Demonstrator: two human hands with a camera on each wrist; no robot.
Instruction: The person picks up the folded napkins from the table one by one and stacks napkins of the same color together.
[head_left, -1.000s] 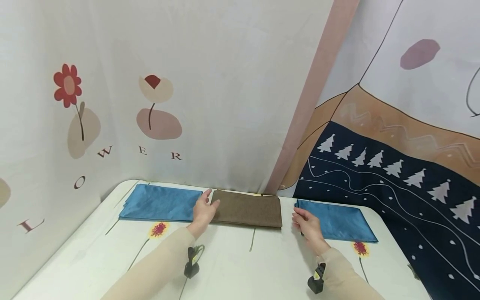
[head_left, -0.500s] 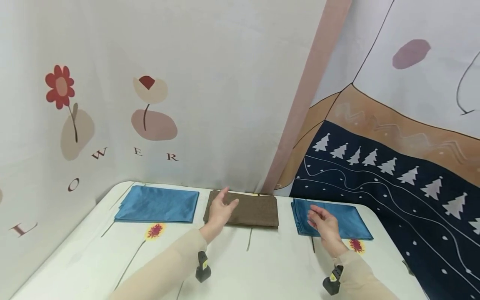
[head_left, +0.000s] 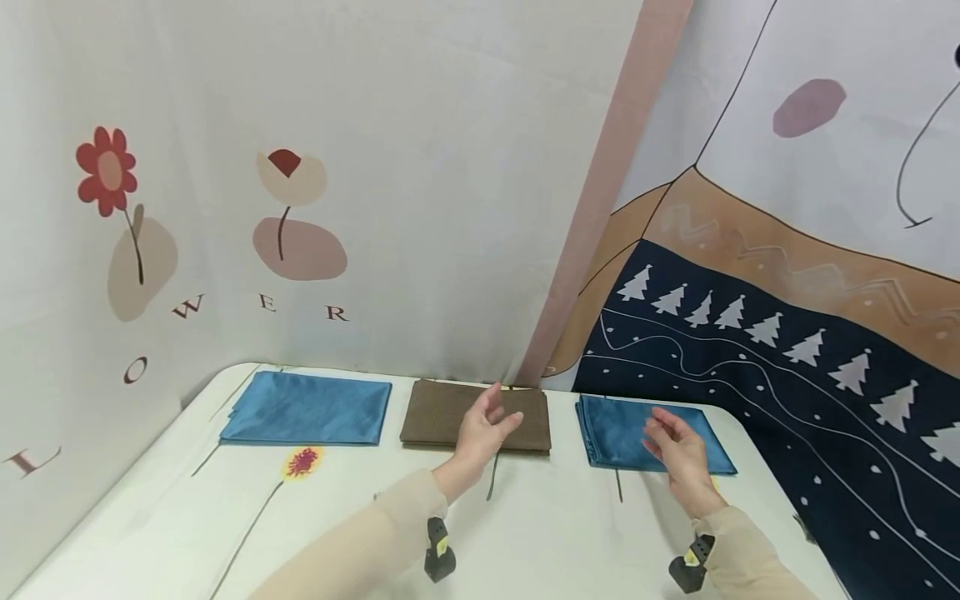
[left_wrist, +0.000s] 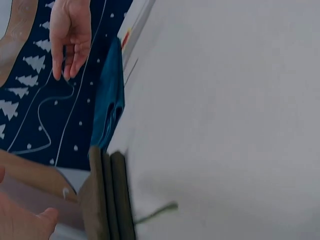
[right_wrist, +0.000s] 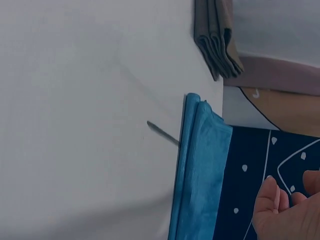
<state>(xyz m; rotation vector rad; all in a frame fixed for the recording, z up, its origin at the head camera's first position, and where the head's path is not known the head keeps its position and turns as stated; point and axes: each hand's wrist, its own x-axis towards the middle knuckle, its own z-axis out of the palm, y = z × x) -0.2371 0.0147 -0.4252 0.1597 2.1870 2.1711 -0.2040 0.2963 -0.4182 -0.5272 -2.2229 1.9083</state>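
Three folded cloths lie in a row at the far side of the table: a blue cloth [head_left: 307, 408] on the left, a brown cloth [head_left: 435, 412] in the middle, another blue cloth [head_left: 611, 433] on the right. My left hand [head_left: 480, 437] hovers over the brown cloth, thumb and fingers apart, holding nothing. Over the right blue cloth hangs my right hand [head_left: 681, 458], its fingers loosely bent around no object. Side on, the left wrist view shows the stacked layers of the brown cloth [left_wrist: 112, 200]; the right wrist view shows the right blue cloth's folded edge [right_wrist: 200, 165].
The white table [head_left: 555, 533] has printed flowers [head_left: 302, 462] on its surface. Behind it hangs a pale printed curtain [head_left: 435, 208], with a dark blue tree-patterned panel [head_left: 675, 358] to the right. Black wrist cameras [head_left: 440, 554] sit at both sleeves.
Both hands have moved right: the left from the left blue cloth's edge to over the brown cloth, the right from the right blue cloth's left edge to above it. The cloths look unmoved.
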